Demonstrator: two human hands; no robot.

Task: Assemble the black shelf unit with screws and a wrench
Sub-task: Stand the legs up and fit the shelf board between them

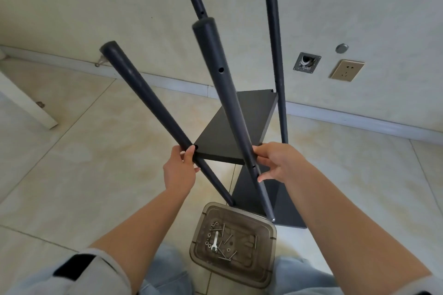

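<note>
Several black poles rise from a black base board (285,208) on the floor. A black shelf board (230,134) sits between the poles, above the base. My left hand (181,169) grips the shelf board's near left corner beside the left pole (143,98). My right hand (278,160) holds the near right corner, its fingers against the middle pole (223,93). Below, a clear tray (266,254) holds a small silver wrench (215,240), several screws (226,254) and washers.
A tall pole (275,55) stands at the back right and a short one (196,2) behind the middle pole. The wall carries a socket (346,70) and an open box (306,63). A white furniture leg (26,105) stands at left. Tiled floor lies all around.
</note>
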